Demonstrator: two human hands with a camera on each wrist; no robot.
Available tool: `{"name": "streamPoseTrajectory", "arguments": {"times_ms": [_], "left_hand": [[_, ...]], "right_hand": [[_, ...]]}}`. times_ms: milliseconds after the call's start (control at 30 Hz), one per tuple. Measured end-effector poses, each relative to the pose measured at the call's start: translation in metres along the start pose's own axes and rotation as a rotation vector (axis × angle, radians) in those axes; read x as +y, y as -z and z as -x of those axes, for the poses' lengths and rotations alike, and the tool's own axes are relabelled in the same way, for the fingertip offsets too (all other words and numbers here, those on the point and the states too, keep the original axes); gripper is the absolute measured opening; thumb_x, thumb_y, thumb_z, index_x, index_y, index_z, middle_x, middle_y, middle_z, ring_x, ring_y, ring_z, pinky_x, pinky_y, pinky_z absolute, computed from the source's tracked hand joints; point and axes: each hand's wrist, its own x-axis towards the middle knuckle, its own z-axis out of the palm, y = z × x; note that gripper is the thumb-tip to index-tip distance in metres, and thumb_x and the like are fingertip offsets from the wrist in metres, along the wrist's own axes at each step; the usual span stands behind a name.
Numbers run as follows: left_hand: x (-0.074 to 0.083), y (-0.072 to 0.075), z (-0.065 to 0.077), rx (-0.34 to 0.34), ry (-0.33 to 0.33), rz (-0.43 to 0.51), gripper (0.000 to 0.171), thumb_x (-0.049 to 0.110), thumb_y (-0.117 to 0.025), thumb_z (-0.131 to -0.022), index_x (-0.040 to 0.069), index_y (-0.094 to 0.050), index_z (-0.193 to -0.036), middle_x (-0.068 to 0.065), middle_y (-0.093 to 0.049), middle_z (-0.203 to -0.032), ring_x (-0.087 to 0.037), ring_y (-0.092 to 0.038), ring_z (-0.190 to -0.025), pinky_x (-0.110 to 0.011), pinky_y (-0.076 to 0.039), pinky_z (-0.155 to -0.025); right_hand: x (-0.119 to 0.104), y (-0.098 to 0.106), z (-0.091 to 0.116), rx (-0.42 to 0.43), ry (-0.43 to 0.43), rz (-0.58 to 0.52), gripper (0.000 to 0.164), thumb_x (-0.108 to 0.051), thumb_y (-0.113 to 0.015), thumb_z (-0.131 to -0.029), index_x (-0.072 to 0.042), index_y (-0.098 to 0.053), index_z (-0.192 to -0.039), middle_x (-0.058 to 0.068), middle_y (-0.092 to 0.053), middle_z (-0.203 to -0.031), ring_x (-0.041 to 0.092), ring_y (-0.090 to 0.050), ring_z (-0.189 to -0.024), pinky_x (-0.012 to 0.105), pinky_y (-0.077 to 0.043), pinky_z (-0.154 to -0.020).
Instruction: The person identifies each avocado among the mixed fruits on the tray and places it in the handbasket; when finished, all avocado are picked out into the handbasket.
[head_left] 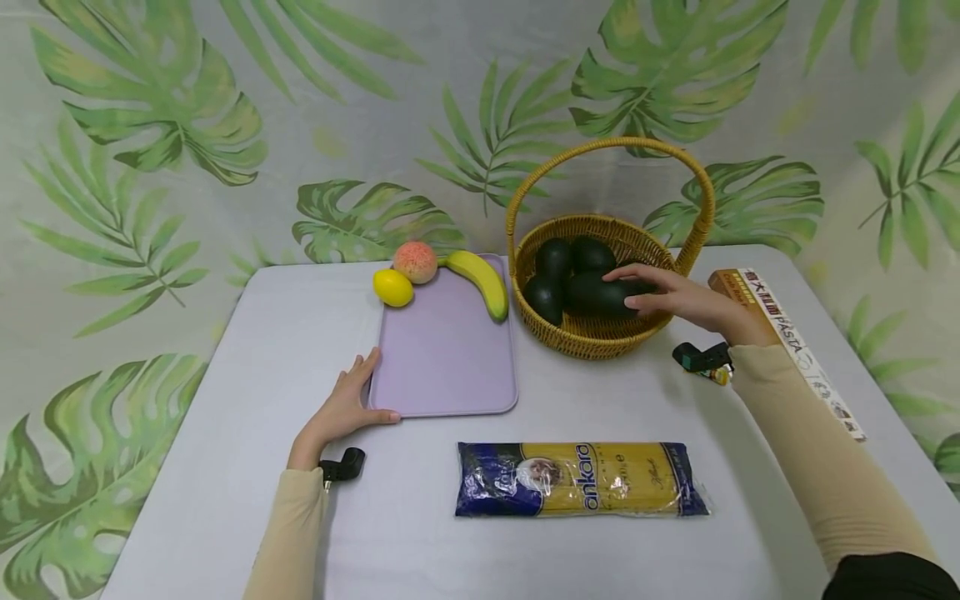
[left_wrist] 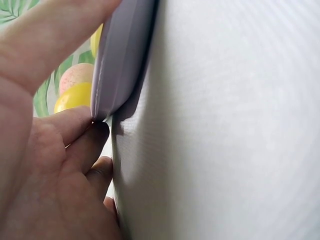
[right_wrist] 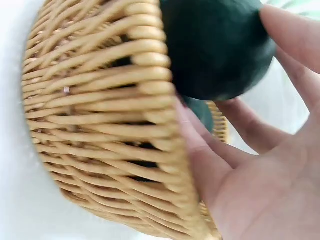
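In the head view my right hand [head_left: 693,302] reaches over the rim of a wicker basket [head_left: 581,343] and grips a large dark green avocado [head_left: 592,297]. The right wrist view shows fingers and thumb around the smooth dark avocado [right_wrist: 215,55], beside the woven wall. Several other dark green avocados [head_left: 553,259] lie in the basket. My left hand [head_left: 345,408] rests at the near left corner of a lilac tray [head_left: 450,367], thumb and fingers spread along its edges. On the tray's far part are a banana [head_left: 480,282], a yellow lemon [head_left: 393,287] and a pinkish peach [head_left: 415,262].
A blue and yellow pack of spaghetti [head_left: 581,479] lies at the front of the white table [head_left: 405,542]. A long pasta box [head_left: 798,354] lies at the right, beyond the right forearm. The basket's tall handle [head_left: 611,143] arches above it. Leaf-patterned cloth hangs behind.
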Motion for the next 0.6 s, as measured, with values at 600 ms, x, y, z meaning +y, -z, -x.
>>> {"name": "streamPoseTrajectory", "arguments": {"times_ms": [600], "left_hand": [[0.003, 0.001, -0.002, -0.008, -0.007, -0.001, 0.116, 0.04, -0.083, -0.072, 0.006, -0.008, -0.154, -0.019, -0.004, -0.158, -0.037, 0.006, -0.143, -0.055, 0.006, -0.112]], "right_hand": [[-0.006, -0.022, -0.005, -0.023, 0.042, 0.391, 0.034, -0.012, -0.058, -0.096, -0.007, -0.056, -0.129, 0.019, -0.051, -0.132, 0.035, -0.048, -0.117, 0.054, -0.041, -0.091]]}}
